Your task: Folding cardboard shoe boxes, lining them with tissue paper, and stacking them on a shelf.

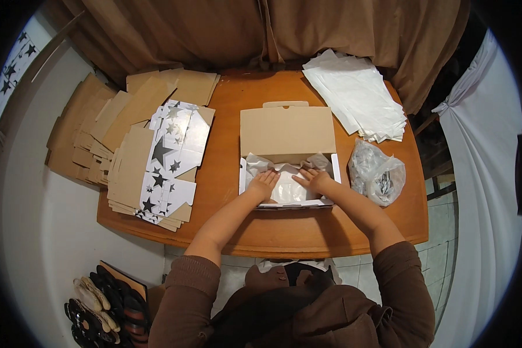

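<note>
An open cardboard box (287,129) stands in front of me on the table, its brown lid raised at the far side. White tissue paper (286,188) lines its inside and sticks up crumpled at the back corners. My left hand (264,185) lies on the paper at the box's left side, fingers stretched out. On the right side, my right hand (313,179) rests on the paper too, its fingers spread and pointing inward. Neither hand grasps anything. Whether something lies beneath the paper is hidden.
Flat unfolded cardboard boxes (130,162) pile up on the table's left, one showing a white star-printed side (171,151). White paper sheets (356,95) are stacked at the far right. Below them sits a clear plastic bag (377,173). Shoes (107,307) stand on the floor at lower left.
</note>
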`<action>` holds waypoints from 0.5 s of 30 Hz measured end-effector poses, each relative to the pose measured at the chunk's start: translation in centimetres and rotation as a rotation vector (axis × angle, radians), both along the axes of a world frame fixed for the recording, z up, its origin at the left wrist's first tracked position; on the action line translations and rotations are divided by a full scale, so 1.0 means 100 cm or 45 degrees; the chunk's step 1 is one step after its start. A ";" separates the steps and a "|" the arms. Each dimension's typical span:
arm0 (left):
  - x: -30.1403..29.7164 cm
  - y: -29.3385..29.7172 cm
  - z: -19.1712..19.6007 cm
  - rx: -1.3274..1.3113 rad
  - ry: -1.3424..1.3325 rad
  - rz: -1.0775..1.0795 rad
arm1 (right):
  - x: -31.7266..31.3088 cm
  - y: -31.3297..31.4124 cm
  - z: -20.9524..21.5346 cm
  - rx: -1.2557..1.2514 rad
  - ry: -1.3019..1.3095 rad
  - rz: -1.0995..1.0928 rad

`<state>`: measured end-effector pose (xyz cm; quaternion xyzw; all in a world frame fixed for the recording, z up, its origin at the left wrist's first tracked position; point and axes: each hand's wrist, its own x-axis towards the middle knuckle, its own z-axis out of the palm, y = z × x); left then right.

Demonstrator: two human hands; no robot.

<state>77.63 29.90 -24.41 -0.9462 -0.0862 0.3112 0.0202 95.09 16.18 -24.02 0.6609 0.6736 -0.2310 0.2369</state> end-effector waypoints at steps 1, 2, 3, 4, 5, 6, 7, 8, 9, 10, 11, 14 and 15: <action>-0.002 0.002 0.001 -0.022 0.014 0.034 | 0.005 -0.005 -0.003 0.004 -0.054 -0.016; -0.003 0.001 0.001 -0.025 0.017 0.036 | 0.007 -0.007 -0.006 0.008 -0.108 -0.032; -0.003 0.001 0.001 -0.012 0.024 0.048 | 0.008 -0.007 -0.004 -0.116 -0.104 -0.131; -0.002 0.001 0.000 -0.001 0.032 0.058 | 0.010 -0.011 -0.012 -0.118 -0.103 -0.135; -0.001 0.001 0.000 -0.003 0.033 0.053 | 0.011 -0.017 -0.020 -0.002 -0.148 -0.126; 0.000 0.002 0.000 0.033 0.080 0.068 | 0.009 -0.019 -0.017 0.115 -0.193 -0.110; 0.000 0.003 0.000 0.068 0.127 0.083 | 0.006 -0.014 -0.015 0.053 -0.159 -0.187; 0.001 0.003 -0.001 0.065 0.130 0.084 | 0.004 -0.014 -0.013 0.050 -0.156 -0.186; 0.003 0.004 0.000 0.176 0.224 0.086 | 0.002 -0.015 -0.007 0.038 -0.109 -0.260; 0.004 0.004 0.000 0.287 0.317 0.089 | 0.000 -0.014 -0.003 0.026 -0.062 -0.334; 0.006 0.004 0.000 0.289 0.317 0.083 | -0.002 -0.012 -0.002 0.028 -0.061 -0.340; 0.012 0.006 -0.011 0.502 0.537 0.143 | 0.000 -0.011 -0.003 -0.180 -0.224 -0.307; 0.008 0.013 -0.027 0.610 0.569 0.100 | -0.002 -0.008 -0.004 -0.165 -0.263 -0.294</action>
